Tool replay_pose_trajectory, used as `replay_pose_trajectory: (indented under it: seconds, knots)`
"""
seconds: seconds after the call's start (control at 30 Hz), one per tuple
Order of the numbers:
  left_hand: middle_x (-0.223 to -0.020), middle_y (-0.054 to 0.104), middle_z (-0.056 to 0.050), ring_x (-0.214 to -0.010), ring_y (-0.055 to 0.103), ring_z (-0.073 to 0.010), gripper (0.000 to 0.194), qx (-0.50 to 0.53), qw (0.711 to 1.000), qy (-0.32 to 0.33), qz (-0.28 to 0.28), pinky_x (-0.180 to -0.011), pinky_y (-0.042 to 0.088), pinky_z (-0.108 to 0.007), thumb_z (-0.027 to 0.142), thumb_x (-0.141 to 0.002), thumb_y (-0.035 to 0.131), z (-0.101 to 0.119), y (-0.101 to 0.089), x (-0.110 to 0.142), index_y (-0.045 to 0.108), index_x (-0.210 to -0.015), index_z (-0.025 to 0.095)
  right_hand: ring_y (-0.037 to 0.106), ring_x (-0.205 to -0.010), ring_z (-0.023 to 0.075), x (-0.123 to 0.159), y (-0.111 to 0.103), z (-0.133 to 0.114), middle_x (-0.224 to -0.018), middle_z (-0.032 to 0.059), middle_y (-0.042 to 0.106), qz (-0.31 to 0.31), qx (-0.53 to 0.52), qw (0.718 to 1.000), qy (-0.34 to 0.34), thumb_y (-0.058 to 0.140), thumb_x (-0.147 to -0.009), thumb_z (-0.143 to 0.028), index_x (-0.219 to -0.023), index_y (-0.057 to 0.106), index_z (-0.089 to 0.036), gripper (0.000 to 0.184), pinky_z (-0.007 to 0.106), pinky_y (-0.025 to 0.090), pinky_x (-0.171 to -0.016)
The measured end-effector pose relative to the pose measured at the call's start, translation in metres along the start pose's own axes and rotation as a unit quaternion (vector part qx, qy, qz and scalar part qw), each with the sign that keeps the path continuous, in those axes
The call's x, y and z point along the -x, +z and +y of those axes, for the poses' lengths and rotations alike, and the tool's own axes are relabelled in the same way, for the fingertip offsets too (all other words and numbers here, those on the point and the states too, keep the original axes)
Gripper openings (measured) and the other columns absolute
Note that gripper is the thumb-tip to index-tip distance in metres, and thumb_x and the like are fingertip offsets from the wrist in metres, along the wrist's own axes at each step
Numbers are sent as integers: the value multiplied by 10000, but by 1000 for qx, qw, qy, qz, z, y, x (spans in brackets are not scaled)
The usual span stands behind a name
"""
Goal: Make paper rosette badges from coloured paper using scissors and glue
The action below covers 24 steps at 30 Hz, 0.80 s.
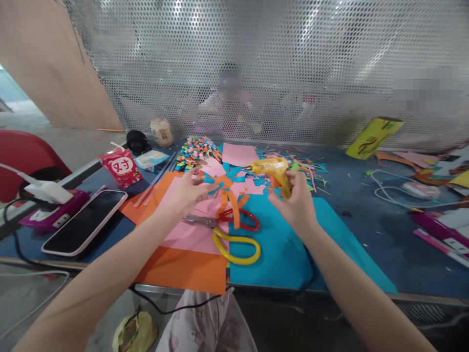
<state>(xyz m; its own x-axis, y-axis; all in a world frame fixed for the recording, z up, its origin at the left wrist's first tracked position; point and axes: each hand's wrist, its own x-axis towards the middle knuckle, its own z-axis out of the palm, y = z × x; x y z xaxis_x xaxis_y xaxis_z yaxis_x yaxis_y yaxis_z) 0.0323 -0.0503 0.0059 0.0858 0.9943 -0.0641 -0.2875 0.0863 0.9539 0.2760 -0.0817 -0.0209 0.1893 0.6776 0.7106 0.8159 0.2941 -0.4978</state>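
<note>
My right hand (295, 203) grips the handle of a yellow hot glue gun (269, 167), its nozzle pointing left above the paper pieces. My left hand (187, 191) hovers opposite with fingers apart, beside blue and orange paper strips (225, 182); whether a fingertip touches a strip I cannot tell. Below the hands lie scissors with one red and one yellow handle (240, 252), blades to the left. They rest across pink paper (179, 239), orange paper (194, 274) and a large blue sheet (271, 254).
Small folded paper pieces (198, 149) pile up at the back, with thin scraps (308, 166) to the right. A phone (86, 222), purple power strip (54, 210) and red snack packet (120, 167) stand left. A yellow tube (373, 138) leans back right, before a perforated metal panel (293, 58).
</note>
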Motion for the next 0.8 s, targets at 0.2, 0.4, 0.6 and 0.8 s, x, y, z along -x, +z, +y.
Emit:
replay_pose_trajectory:
  seconds: [0.2,0.4,0.6,0.8]
  knots:
    - [-695,522,74,-602,637,-119,847,56,996,28,63,-585,556,-256,-44,-598,742,0,3,-2,375,-1324,192,613,-900,296,6,-1,-4,-991,137,609,107,164,964,-178,600,-755,-374,-1171,421,-162,500,448,526,-731]
    - [-736,511,77,-591,615,-87,823,54,994,32,84,-607,567,-262,-51,-623,716,2,5,-2,349,-1318,195,590,-861,280,4,-7,-8,-944,119,584,117,219,922,-298,580,-806,-305,-1246,364,-146,515,447,512,-746]
    - [-768,502,75,-598,610,-75,819,49,993,23,101,-601,559,-238,-45,-577,752,2,5,-1,374,-1260,202,590,-804,260,4,-9,-12,-949,130,593,116,249,900,-339,562,-834,-279,-1242,360,-131,478,409,514,-694]
    - [-797,491,63,-623,609,-68,815,34,993,17,110,-598,559,-219,-31,-572,768,2,5,0,386,-1253,202,566,-823,260,3,-8,-13,-941,144,596,112,241,898,-350,564,-840,-234,-1240,362,-108,466,399,504,-690]
